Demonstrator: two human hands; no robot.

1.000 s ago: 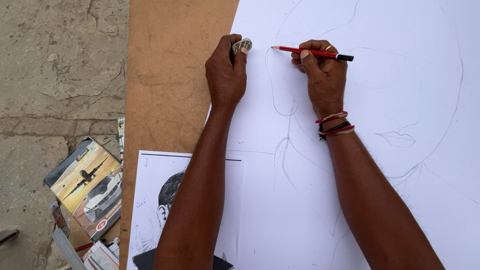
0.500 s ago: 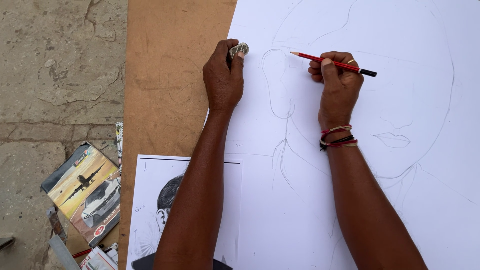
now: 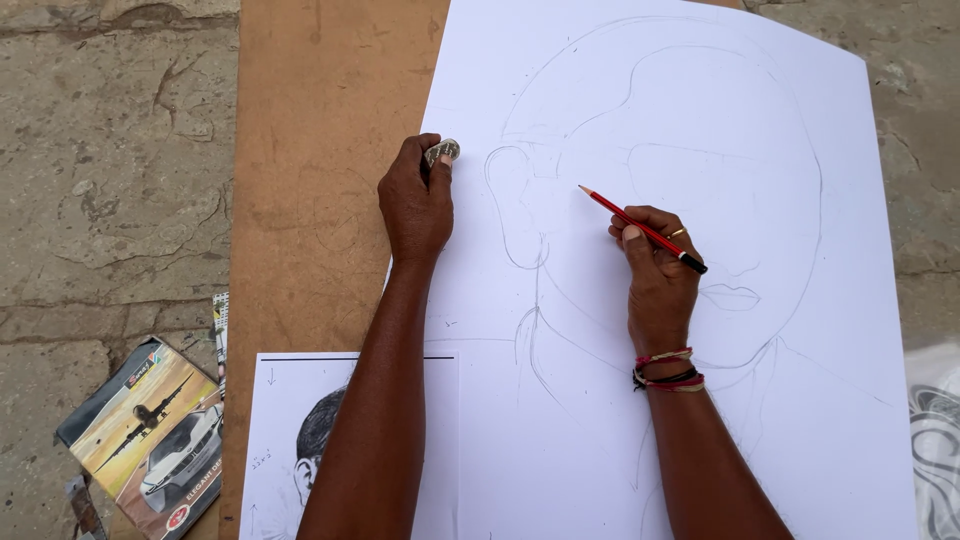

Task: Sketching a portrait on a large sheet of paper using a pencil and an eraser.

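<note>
A large white sheet (image 3: 640, 100) with a faint pencil outline of a head lies on a brown board (image 3: 320, 150). My right hand (image 3: 655, 270) holds a red pencil (image 3: 640, 228), its tip pointing up-left just above the drawn cheek near the ear. Coloured thread bands circle that wrist. My left hand (image 3: 415, 205) rests on the sheet's left edge, fingers closed around a small greyish eraser (image 3: 442, 152).
A printed black-and-white reference portrait (image 3: 290, 430) lies on the board under my left forearm. A colourful box with a plane and car picture (image 3: 150, 430) sits on the stone floor (image 3: 110, 150) at lower left. A patterned object shows at the right edge (image 3: 935, 440).
The view has shifted, so the sheet and both hands sit lower in frame. My right hand has moved right and down across the drawing with the pencil. My left hand stays at the sheet's edge.
</note>
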